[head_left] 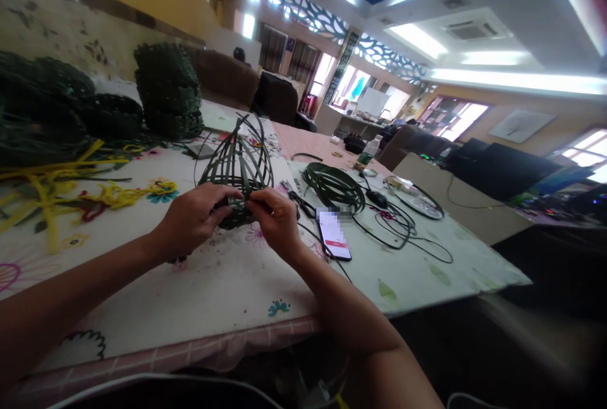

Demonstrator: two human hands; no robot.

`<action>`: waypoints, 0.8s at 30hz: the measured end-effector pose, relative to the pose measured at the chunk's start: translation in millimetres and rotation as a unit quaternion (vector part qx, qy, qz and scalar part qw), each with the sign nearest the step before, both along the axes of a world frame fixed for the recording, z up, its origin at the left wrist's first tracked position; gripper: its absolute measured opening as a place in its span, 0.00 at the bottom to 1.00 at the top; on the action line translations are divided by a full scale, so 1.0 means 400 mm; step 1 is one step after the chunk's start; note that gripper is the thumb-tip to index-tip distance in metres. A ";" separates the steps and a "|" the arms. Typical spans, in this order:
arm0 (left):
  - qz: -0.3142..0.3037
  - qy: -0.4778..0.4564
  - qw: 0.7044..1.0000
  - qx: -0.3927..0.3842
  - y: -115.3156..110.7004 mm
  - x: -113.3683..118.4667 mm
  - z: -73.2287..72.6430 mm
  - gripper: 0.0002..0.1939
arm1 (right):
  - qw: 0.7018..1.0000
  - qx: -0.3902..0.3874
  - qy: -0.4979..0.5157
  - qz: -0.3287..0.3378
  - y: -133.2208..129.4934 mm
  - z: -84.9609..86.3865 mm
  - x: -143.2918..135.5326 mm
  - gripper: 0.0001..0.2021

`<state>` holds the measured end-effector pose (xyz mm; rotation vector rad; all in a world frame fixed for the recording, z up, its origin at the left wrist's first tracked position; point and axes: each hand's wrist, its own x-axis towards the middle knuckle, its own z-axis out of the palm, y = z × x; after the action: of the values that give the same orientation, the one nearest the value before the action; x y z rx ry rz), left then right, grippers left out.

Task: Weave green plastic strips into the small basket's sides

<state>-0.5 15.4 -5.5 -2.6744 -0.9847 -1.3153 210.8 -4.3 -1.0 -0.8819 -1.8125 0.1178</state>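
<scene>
A partly woven basket of dark green strips (244, 172) stands on the floral tablecloth, its upright strips bent together toward the top. At its near left side is my left hand (199, 216), thumb and forefinger curled around the woven lower part. My right hand (277, 219) pinches a green strip at the basket's near side, close to the left fingertips. The fingertips hide part of the weave. From near my right hand, a thin dark strip runs down past the phone (334, 235).
Coiled green strips (334, 188), a computer mouse (377, 199) and a bottle (368, 153) are to the right. Yellow strips (47, 197) lie at left, before a tall woven green stack (168, 90). Black-handled scissors (303, 203) rest beside the phone.
</scene>
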 end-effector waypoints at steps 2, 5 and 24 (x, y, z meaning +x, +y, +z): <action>-0.009 0.013 1.000 0.005 0.003 -0.002 0.004 0.13 | 1.000 -0.010 0.015 0.015 0.002 0.000 -0.001 0.08; -0.014 0.016 1.000 0.013 0.003 -0.004 0.005 0.15 | 0.999 -0.021 0.012 0.024 0.003 0.001 -0.004 0.08; 0.080 -0.140 0.979 -0.127 -0.028 0.020 0.015 0.13 | 0.963 -0.047 -0.263 -0.030 -0.013 0.050 0.025 0.08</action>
<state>7.6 4.4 0.4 -2.5510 -1.4562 -1.6655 220.6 -9.4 18.9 -1.1090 -2.2821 -0.0801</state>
